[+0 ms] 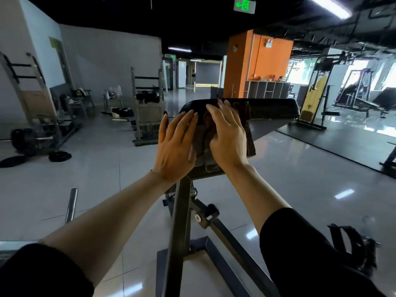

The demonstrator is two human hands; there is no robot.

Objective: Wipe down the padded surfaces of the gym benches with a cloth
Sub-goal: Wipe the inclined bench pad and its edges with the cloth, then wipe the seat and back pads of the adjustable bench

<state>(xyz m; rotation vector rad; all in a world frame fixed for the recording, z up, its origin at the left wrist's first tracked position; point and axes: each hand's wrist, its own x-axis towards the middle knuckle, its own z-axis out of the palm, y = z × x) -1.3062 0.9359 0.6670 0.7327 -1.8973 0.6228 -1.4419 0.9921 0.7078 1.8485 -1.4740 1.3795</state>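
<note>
Nearest the camera, two bare forearms in pushed-up black sleeves reach forward from 7 and 5 o'clock toward the middle of the view. Between them rises the dark steel frame of a bench, its post climbing from a floor base at 6 o'clock to a padded top. The left hand lies flat with its fingers straight and slightly spread, its fingertips touching the near left edge of the pad and holding nothing. The right hand is just beside it at 3 o'clock, also flat with straight fingers, pressing down on a dark reddish-brown cloth. The cloth is draped over the pad's near side; most of it is covered by the right hand, one crumpled fold shows between the two hands, and a smooth flap hangs down past the right hand's outer edge. The black bench pad is glossy and rounded at its edges, and it stretches away from the hands toward 2 o'clock. On the pale tiled floor, black weight plates lie at 9 o'clock beside a squat rack. Farther off, an orange pillar stands at 1 o'clock, and a green exit sign hangs at 12 o'clock.
</note>
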